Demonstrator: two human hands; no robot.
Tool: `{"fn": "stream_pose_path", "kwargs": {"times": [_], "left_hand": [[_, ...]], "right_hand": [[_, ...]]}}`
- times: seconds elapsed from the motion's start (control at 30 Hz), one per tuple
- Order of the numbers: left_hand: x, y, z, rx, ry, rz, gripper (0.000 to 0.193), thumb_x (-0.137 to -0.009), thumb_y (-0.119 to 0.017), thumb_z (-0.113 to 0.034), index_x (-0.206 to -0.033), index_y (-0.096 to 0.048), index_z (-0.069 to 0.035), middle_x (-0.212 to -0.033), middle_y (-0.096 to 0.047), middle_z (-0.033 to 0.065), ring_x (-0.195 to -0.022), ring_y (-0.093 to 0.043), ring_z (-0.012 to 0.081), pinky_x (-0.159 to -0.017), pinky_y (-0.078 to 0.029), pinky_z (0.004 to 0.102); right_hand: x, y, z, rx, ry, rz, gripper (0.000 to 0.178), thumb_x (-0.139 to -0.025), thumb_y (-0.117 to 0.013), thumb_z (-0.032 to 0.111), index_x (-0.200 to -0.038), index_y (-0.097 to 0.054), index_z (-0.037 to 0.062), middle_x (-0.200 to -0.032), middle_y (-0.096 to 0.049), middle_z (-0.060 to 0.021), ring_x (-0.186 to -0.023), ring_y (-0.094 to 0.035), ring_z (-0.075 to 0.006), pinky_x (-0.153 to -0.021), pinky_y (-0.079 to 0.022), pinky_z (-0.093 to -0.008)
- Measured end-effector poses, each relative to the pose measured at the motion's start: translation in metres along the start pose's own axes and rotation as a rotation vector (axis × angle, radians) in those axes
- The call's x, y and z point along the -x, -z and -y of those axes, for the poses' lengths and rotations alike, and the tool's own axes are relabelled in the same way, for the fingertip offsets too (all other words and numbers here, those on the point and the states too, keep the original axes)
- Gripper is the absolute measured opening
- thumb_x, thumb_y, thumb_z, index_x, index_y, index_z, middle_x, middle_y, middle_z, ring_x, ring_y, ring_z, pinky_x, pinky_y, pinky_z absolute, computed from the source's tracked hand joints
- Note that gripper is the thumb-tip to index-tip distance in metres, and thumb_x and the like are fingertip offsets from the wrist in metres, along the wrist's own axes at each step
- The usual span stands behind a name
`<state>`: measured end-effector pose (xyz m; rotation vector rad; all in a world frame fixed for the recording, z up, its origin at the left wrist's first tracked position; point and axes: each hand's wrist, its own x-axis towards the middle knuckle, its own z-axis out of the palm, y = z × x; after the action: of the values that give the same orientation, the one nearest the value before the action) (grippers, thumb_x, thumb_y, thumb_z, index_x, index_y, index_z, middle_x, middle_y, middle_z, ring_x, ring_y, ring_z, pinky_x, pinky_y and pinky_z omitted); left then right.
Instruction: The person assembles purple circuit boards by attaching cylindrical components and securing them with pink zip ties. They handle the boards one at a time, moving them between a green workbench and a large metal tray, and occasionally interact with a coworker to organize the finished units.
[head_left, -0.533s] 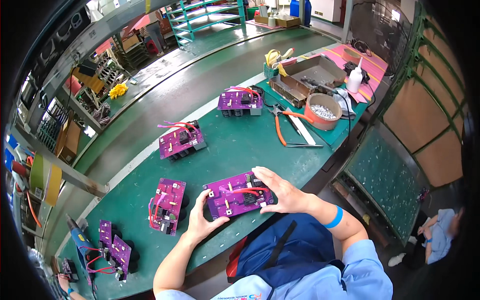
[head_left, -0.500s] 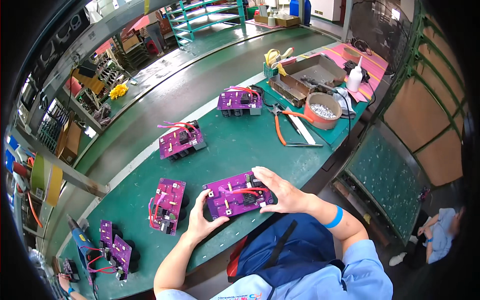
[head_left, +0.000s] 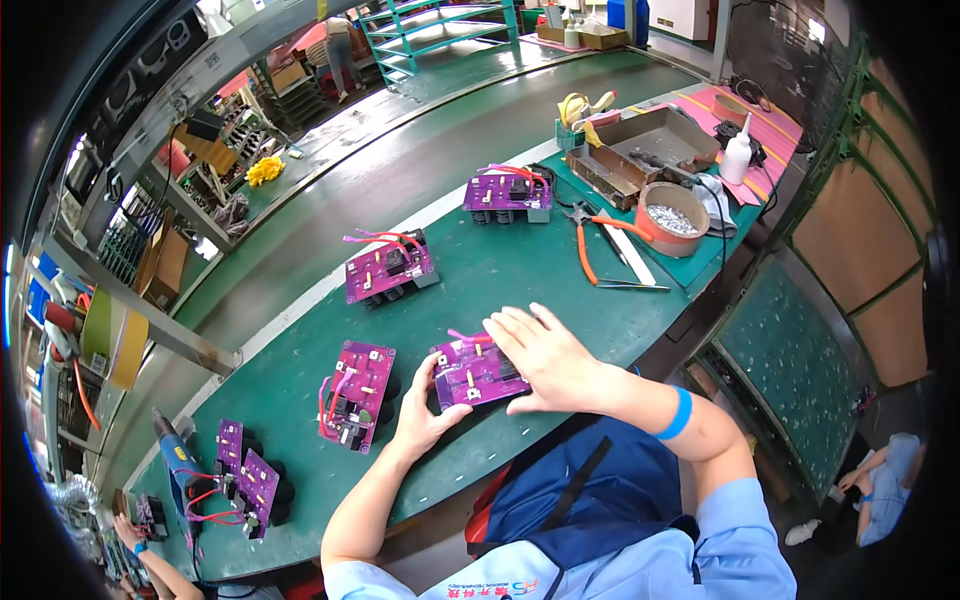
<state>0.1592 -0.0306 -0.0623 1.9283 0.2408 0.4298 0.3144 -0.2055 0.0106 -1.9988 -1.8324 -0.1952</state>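
Note:
A purple circuit board (head_left: 470, 385) with a pinkish-red wire pair lies at the table's near edge in front of me. My left hand (head_left: 415, 425) grips its left end, thumb on the near edge and fingers on the far side. Laid over the board's right part, my right hand (head_left: 553, 365) has its fingers stretched out, hiding the components there. Just left of my left hand is another purple board (head_left: 362, 390) with red wires. Farther back are two more boards, one (head_left: 385, 268) to the left and one (head_left: 510, 190) near the middle.
Orange-handled cutters (head_left: 584, 250), tweezers (head_left: 635, 286), a round tub of small metal pieces (head_left: 672, 225), a metal tray (head_left: 680, 130) and a white bottle (head_left: 737, 155) stand at the right. Left are more boards (head_left: 258, 490), a blue tool (head_left: 175, 460) and another person's hand (head_left: 128, 533).
My right hand has moved from the board's right edge to over its top, fingers straightened. My left hand keeps its hold. The whole view has shifted slightly, and the other person's hand shows more.

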Motion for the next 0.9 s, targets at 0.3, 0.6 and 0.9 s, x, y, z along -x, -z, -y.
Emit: {"fn": "stream_pose_path", "kwargs": {"times": [0.3, 0.6, 0.9], "left_hand": [[0.0, -0.003, -0.01, -0.223, -0.064, 0.047, 0.097, -0.062, -0.078, -0.021, -0.134, -0.017, -0.001, -0.126, -0.038, 0.0218, -0.118, -0.041, 0.0289, -0.098, -0.033, 0.0341], [0.001, 0.001, 0.002, -0.057, -0.106, -0.162, 0.095, -0.065, -0.075, -0.015, -0.137, -0.013, -0.005, -0.13, -0.035, 0.0176, -0.109, -0.046, 0.0249, -0.087, -0.04, 0.0341], [0.006, 0.002, -0.014, 0.675, 0.084, 0.138, 0.087, -0.075, -0.065, -0.03, -0.138, -0.01, -0.01, -0.13, -0.033, 0.0149, -0.112, -0.043, 0.0237, -0.093, -0.035, 0.0371]], "right_hand": [[-0.029, -0.01, -0.005, 0.15, 0.138, 0.329, 0.064, -0.059, -0.073, 0.027, -0.114, -0.048, 0.0066, -0.098, -0.051, -0.0199, -0.092, -0.052, -0.0318, -0.079, -0.04, -0.0436], [-0.056, -0.004, -0.078, -0.822, -0.319, 0.548, 0.062, -0.064, -0.065, 0.027, -0.119, -0.048, 0.003, -0.102, -0.06, -0.0097, -0.085, -0.057, -0.0167, -0.077, -0.046, -0.029], [-0.002, -0.041, -0.034, -2.033, -0.336, 0.359, 0.059, -0.081, -0.056, 0.038, -0.123, -0.04, -0.0008, -0.114, -0.054, -0.0133, -0.102, -0.055, -0.0217, -0.088, -0.044, -0.0342]]}}
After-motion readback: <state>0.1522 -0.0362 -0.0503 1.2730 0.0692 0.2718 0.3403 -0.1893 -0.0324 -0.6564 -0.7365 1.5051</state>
